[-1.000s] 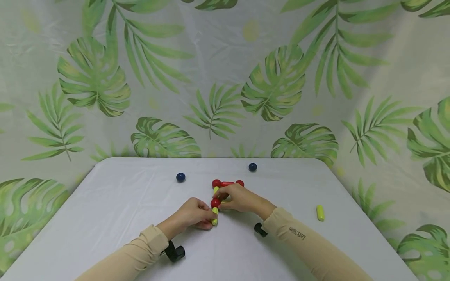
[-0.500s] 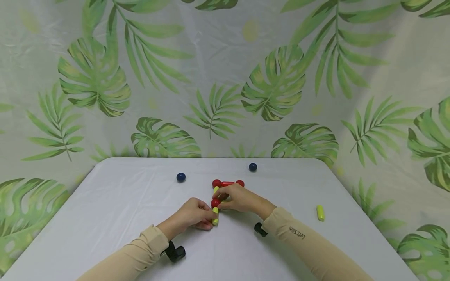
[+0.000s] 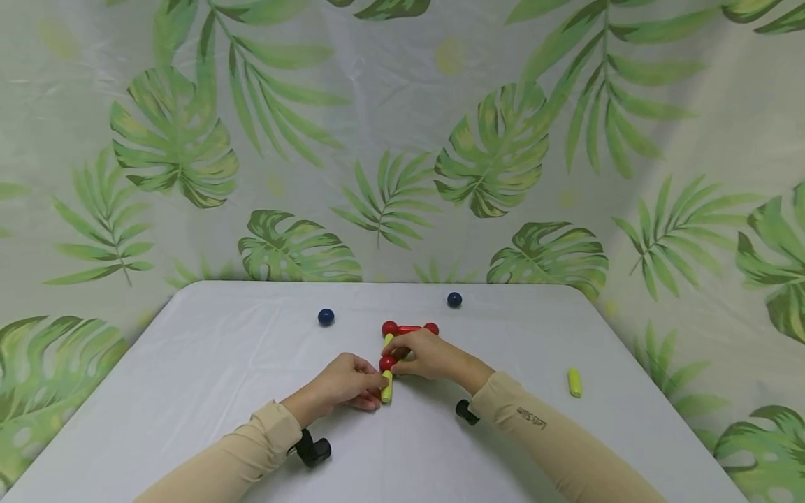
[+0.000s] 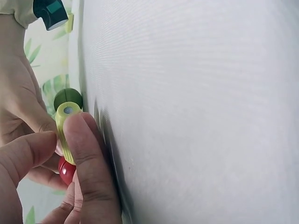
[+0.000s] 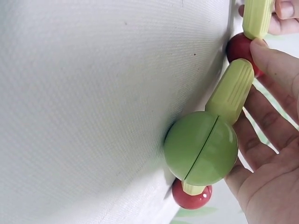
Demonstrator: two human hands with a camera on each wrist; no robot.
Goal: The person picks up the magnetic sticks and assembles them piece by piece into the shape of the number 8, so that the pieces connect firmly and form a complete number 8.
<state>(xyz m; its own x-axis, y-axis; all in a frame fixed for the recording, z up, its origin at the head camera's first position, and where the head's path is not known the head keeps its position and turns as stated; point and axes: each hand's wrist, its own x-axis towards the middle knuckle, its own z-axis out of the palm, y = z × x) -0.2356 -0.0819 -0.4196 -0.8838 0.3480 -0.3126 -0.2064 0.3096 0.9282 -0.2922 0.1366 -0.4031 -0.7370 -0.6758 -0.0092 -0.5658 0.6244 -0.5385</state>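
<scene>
My left hand (image 3: 344, 383) pinches a yellow-green ribbed rod (image 3: 386, 392) between thumb and finger. In the left wrist view a grey disc shows at one end of that rod. Its far end meets a red ball (image 3: 387, 363), which my right hand (image 3: 434, 358) grips. From this ball another yellow-green rod (image 5: 231, 91) runs to a green ball (image 5: 201, 148), seen in the right wrist view and hidden behind the right hand from above. A further yellow-green rod (image 3: 388, 340) leads back to a second red ball (image 3: 390, 327). A red rod (image 3: 409, 329) joins that one to a third red ball (image 3: 430, 327).
Two dark blue balls (image 3: 325, 317) (image 3: 455, 300) lie near the back of the white table (image 3: 220, 363). A loose yellow-green rod (image 3: 575, 383) lies at the right. Black wrist cameras (image 3: 313, 450) hang below both sleeves. A leaf-patterned curtain (image 3: 402, 140) stands behind.
</scene>
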